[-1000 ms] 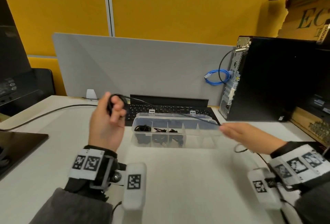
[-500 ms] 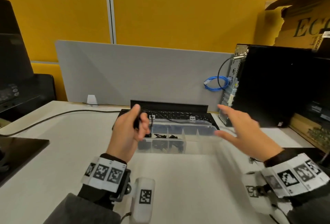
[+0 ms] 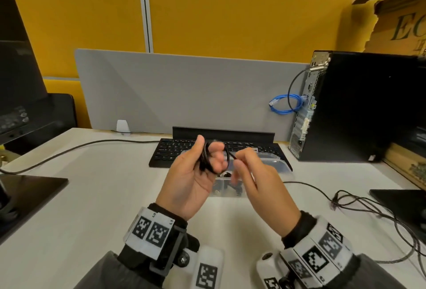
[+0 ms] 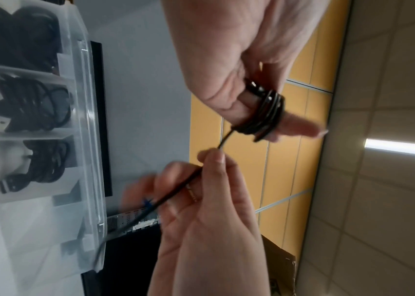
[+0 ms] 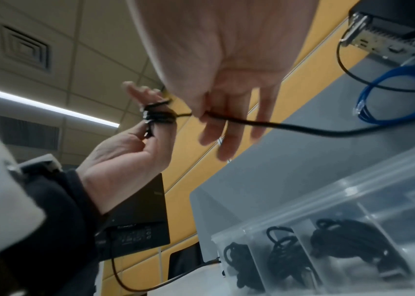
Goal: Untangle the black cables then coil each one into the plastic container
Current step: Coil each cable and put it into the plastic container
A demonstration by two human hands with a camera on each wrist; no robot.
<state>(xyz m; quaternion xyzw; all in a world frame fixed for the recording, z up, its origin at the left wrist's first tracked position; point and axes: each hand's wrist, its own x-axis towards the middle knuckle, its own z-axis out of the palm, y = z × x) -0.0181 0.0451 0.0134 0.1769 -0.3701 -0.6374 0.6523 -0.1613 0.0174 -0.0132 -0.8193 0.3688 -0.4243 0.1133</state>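
At frame centre, a cable (image 3: 208, 158) is wound in several turns around the left hand (image 3: 189, 180) fingers (image 4: 295, 125); its free run is pinched by the right hand (image 3: 255, 180). Behind, three container (image 3: 282, 164) compartments are already filled with coils (image 4: 34, 104). More loose cables (image 3: 359, 203) are left on the surface (image 3: 96, 196), lower right.

We see even, bright indoor light from a ceiling strip light (image 4: 404, 149); wide-angle bending at edges; motion blur on right-hand fingers (image 4: 140, 190); container (image 5: 353, 240) soft.
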